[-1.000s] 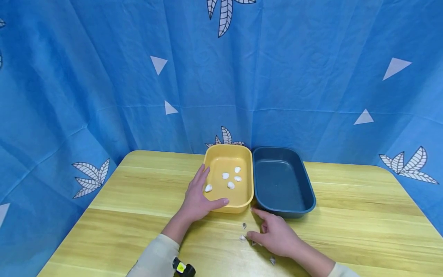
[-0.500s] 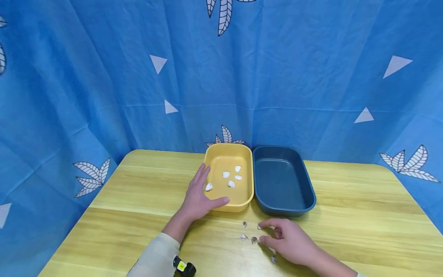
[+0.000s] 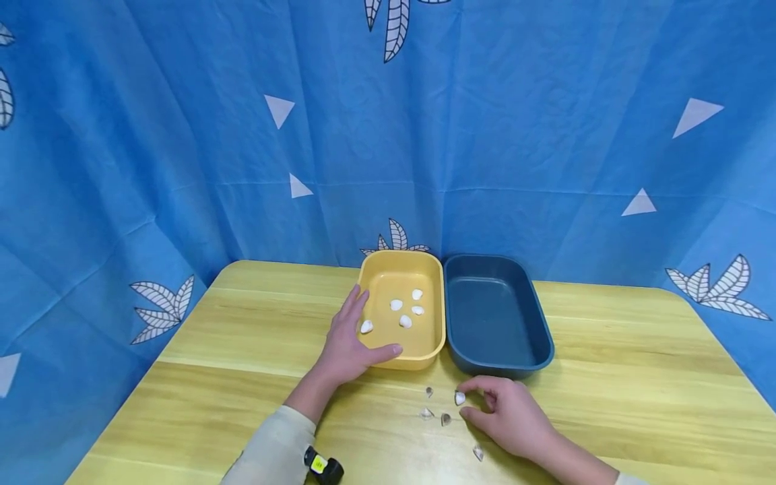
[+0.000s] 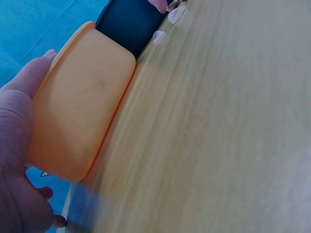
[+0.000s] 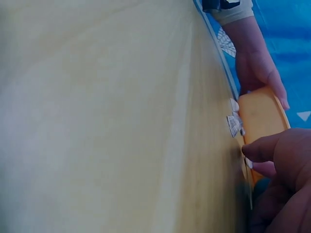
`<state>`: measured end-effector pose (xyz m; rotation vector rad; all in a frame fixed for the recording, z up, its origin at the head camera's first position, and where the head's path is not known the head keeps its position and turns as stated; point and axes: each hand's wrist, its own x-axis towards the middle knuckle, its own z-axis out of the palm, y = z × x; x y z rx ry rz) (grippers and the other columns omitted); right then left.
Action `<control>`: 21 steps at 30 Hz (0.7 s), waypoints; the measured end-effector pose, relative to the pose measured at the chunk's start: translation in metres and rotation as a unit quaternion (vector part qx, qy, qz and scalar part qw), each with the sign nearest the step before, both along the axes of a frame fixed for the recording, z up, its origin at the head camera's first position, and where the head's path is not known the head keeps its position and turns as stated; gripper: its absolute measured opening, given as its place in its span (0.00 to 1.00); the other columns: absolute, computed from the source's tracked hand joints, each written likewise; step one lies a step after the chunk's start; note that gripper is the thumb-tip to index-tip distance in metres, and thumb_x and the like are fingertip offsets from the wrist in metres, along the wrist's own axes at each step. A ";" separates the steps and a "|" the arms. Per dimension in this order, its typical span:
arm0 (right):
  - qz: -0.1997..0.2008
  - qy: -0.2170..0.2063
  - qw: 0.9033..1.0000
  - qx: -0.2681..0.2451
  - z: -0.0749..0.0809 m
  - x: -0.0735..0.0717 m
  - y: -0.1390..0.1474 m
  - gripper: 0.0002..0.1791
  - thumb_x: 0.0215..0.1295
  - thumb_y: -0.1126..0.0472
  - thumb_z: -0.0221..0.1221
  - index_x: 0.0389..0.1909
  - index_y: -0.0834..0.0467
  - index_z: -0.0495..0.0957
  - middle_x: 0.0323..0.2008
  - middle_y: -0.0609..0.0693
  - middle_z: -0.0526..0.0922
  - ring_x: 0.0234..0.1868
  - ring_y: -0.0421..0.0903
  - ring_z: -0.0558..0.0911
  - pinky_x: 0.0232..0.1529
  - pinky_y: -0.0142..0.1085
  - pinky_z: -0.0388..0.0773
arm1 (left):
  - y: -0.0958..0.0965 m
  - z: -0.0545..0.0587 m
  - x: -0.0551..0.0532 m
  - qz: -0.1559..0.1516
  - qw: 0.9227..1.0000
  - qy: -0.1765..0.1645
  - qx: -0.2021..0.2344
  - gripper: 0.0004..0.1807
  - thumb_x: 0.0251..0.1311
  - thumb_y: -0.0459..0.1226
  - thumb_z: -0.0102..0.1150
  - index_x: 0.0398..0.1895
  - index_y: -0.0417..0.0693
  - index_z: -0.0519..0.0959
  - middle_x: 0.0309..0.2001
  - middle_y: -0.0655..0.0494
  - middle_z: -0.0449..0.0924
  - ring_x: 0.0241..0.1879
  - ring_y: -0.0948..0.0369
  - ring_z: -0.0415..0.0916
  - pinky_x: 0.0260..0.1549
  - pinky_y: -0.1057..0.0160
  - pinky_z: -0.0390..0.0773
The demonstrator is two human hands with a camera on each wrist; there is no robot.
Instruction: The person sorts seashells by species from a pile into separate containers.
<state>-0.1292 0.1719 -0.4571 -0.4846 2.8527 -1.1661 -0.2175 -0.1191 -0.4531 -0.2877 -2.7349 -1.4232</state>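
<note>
My left hand (image 3: 348, 347) rests spread on the near left corner of the yellow tray (image 3: 440, 347), thumb over the front rim and fingers along the left side. Several white seashells (image 3: 405, 322) lie inside that tray. On the wood before the trays, my right hand (image 3: 515, 417) has its index finger and thumb curled round a small white seashell (image 3: 460, 398). Just left of this hand lie a brownish seashell (image 3: 446, 419), a pale seashell (image 3: 427, 413) and a small dark one. Another seashell (image 3: 477, 453) sits nearer me, below the thumb.
A dark blue tray (image 3: 539, 367) stands against the yellow tray's right side, nothing visible on its floor. Both are on the wooden table (image 3: 242, 323), near its far edge. Behind hangs a blue curtain (image 3: 515, 135). A black strap device (image 3: 324, 466) is on the left wrist.
My right hand has drawn back from between the trays' front edges toward me, and a seashell has come along at its index fingertip. The left hand stays on the yellow tray.
</note>
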 end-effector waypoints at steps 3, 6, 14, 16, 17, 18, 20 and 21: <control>0.001 0.009 1.000 0.003 -0.003 -0.001 -0.001 0.12 0.55 0.60 0.74 0.39 0.44 0.85 0.13 0.35 0.62 0.15 0.32 0.61 0.18 0.29 0.62 | 0.000 0.000 0.000 0.001 1.000 -0.002 0.001 0.63 0.42 0.56 0.80 0.80 0.56 0.52 0.79 0.69 0.38 0.76 0.52 0.41 0.67 0.37 0.52; -0.001 0.013 1.000 0.003 -0.004 -0.002 -0.001 0.11 0.55 0.59 0.74 0.38 0.43 0.86 0.13 0.35 0.62 0.16 0.32 0.60 0.19 0.30 0.63 | 0.000 0.000 0.000 0.002 1.000 -0.001 0.004 0.63 0.42 0.56 0.80 0.80 0.56 0.52 0.79 0.71 0.38 0.76 0.52 0.41 0.67 0.37 0.52; -0.021 -0.006 1.000 0.005 -0.004 -0.003 -0.002 0.04 0.62 0.55 0.70 0.31 0.40 0.86 0.12 0.36 0.64 0.16 0.33 0.62 0.18 0.29 0.61 | 0.000 -0.001 0.001 -0.001 1.000 0.002 0.005 0.63 0.42 0.56 0.80 0.80 0.56 0.53 0.80 0.66 0.40 0.76 0.51 0.41 0.67 0.37 0.52; -0.025 -0.016 1.000 0.003 -0.003 -0.003 -0.002 0.05 0.64 0.56 0.68 0.30 0.40 0.85 0.13 0.36 0.65 0.15 0.34 0.63 0.17 0.30 0.62 | 0.000 -0.001 0.001 -0.001 1.000 0.002 0.005 0.63 0.42 0.56 0.80 0.80 0.56 0.53 0.80 0.66 0.39 0.76 0.51 0.41 0.67 0.37 0.52; -0.028 -0.022 0.999 0.001 -0.002 -0.003 -0.002 0.06 0.64 0.56 0.68 0.30 0.41 0.85 0.12 0.37 0.65 0.15 0.34 0.63 0.17 0.30 0.62 | 0.000 -0.001 0.001 -0.001 1.000 0.002 0.005 0.63 0.42 0.55 0.80 0.80 0.56 0.53 0.80 0.66 0.39 0.76 0.51 0.41 0.67 0.37 0.52; -0.030 -0.027 0.999 -0.001 -0.002 -0.003 -0.001 0.06 0.64 0.57 0.68 0.29 0.42 0.85 0.12 0.37 0.66 0.15 0.34 0.64 0.17 0.30 0.63 | 0.000 -0.001 0.001 -0.001 1.000 0.002 0.004 0.63 0.42 0.55 0.80 0.80 0.56 0.53 0.79 0.67 0.39 0.76 0.51 0.41 0.67 0.37 0.51; -0.037 -0.037 0.999 -0.007 -0.001 -0.004 -0.001 0.06 0.64 0.58 0.68 0.29 0.43 0.85 0.12 0.38 0.66 0.15 0.35 0.64 0.17 0.30 0.63 | 0.001 -0.001 0.001 -0.001 1.000 0.002 0.004 0.63 0.42 0.55 0.80 0.80 0.55 0.53 0.79 0.67 0.39 0.76 0.51 0.41 0.67 0.37 0.51; -0.038 -0.038 0.998 -0.012 -0.001 -0.004 -0.001 0.05 0.63 0.58 0.68 0.29 0.44 0.85 0.13 0.38 0.66 0.15 0.35 0.64 0.18 0.30 0.63 | 0.001 -0.001 0.000 -0.002 1.000 0.002 0.004 0.63 0.42 0.55 0.80 0.80 0.54 0.53 0.79 0.67 0.39 0.76 0.51 0.41 0.67 0.37 0.51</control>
